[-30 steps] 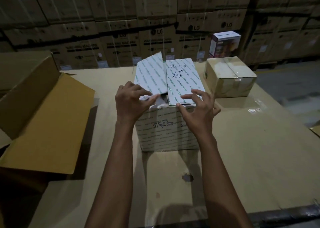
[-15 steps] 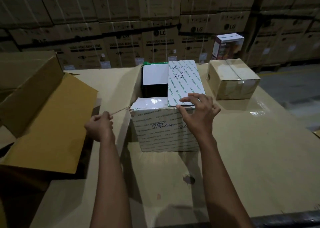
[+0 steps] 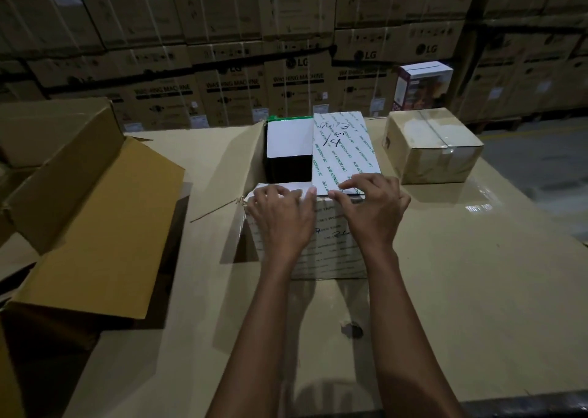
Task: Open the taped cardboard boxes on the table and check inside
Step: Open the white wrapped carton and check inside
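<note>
Sealed brown box [image 3: 432, 145] right of half-open taped box [image 3: 345, 153], open carton [image 3: 95, 214] left

Left half of taped box [image 3: 331, 252] is open; right flap [image 3: 345, 150] blocks the rest.

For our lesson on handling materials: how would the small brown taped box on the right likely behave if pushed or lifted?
The small brown box is squat and flat-based, so it would probably slide rather than tip. Its glossy tape may make it slippery to grip. Square corners suggest stiffness; weight cannot be judged.
</note>
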Action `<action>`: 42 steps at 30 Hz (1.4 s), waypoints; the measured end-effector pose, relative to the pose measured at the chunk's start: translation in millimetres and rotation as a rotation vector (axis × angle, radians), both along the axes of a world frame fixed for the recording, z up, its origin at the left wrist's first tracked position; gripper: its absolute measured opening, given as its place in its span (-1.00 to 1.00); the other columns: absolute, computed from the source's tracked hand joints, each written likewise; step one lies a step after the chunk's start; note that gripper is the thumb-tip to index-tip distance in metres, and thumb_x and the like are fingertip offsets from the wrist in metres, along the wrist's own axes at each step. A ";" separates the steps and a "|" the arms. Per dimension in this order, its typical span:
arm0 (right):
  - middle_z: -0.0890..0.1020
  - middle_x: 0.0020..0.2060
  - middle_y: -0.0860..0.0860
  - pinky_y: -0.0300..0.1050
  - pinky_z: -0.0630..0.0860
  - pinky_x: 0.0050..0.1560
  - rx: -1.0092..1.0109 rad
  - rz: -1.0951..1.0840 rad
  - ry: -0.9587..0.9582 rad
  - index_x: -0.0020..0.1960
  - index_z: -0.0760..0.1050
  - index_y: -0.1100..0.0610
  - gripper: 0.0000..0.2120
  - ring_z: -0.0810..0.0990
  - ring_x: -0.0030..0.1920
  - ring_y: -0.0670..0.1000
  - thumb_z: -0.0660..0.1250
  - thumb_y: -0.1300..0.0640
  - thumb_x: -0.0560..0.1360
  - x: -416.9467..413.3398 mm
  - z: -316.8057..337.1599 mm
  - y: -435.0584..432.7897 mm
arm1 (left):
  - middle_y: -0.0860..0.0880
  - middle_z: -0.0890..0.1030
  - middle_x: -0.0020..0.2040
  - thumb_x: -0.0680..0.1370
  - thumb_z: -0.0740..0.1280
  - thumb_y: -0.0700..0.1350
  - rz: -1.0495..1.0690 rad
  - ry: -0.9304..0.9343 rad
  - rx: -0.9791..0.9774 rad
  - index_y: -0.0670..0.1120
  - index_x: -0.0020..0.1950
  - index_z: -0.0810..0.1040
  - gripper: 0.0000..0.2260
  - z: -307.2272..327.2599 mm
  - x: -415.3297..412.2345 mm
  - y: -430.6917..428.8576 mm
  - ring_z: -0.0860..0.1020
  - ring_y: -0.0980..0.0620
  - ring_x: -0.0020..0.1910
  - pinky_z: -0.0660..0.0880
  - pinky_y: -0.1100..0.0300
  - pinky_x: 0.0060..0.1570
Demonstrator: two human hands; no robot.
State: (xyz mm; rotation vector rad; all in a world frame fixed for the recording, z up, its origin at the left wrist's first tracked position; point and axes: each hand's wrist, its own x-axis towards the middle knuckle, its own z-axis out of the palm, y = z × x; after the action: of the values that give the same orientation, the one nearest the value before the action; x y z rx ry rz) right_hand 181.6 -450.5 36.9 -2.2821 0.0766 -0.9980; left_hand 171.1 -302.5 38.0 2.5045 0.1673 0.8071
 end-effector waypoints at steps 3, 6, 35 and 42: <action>0.66 -0.04 -0.13 -0.06 0.24 0.06 0.028 0.004 -0.033 -0.12 0.68 -0.11 -0.79 0.54 0.11 0.04 0.60 -0.16 0.33 -1.2 -1.7 -4.8 | -0.03 0.60 0.19 0.66 0.23 0.13 -0.097 0.064 -0.108 0.02 0.11 0.72 -0.68 8.1 3.2 -15.5 0.35 -0.10 0.32 0.08 -0.02 0.37; 0.65 -0.02 -0.13 -0.08 0.26 0.04 0.035 0.038 -0.063 -0.05 0.69 -0.12 -0.78 0.52 0.11 0.02 0.59 -0.14 0.35 -2.7 -0.6 -14.2 | -0.04 0.59 0.25 0.65 0.28 0.04 -0.205 0.055 -0.329 0.01 0.27 0.65 -0.73 18.5 7.0 -19.5 0.32 -0.07 0.36 0.12 0.11 0.29; 0.68 -0.37 -0.13 -0.02 0.62 -0.16 0.446 0.031 0.045 -0.13 0.61 -0.01 -0.80 0.68 -0.30 -0.10 0.44 -0.11 0.55 -24.0 2.7 -43.7 | -0.27 0.59 0.30 0.68 0.24 0.01 -0.323 0.730 -0.108 -0.24 0.27 0.60 -0.63 26.0 115.8 54.3 0.55 -0.26 0.26 0.48 -0.04 0.29; 0.60 0.05 -0.12 -0.05 0.62 -0.12 0.359 0.082 -0.100 0.19 0.60 -0.02 -0.77 0.58 -0.01 -0.05 0.46 -0.01 0.56 -25.6 15.8 -35.0 | 0.23 0.57 0.04 0.51 0.43 -0.16 -0.216 -0.318 -0.348 0.07 0.04 0.68 -0.83 48.0 75.2 58.5 0.55 -0.06 0.18 0.49 -0.14 0.26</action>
State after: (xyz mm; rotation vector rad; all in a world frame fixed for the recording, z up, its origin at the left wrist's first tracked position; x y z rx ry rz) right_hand 156.0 -485.5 52.6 -1.8925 0.1099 -0.9682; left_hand 246.3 -244.0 86.0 2.0012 -0.0674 0.9784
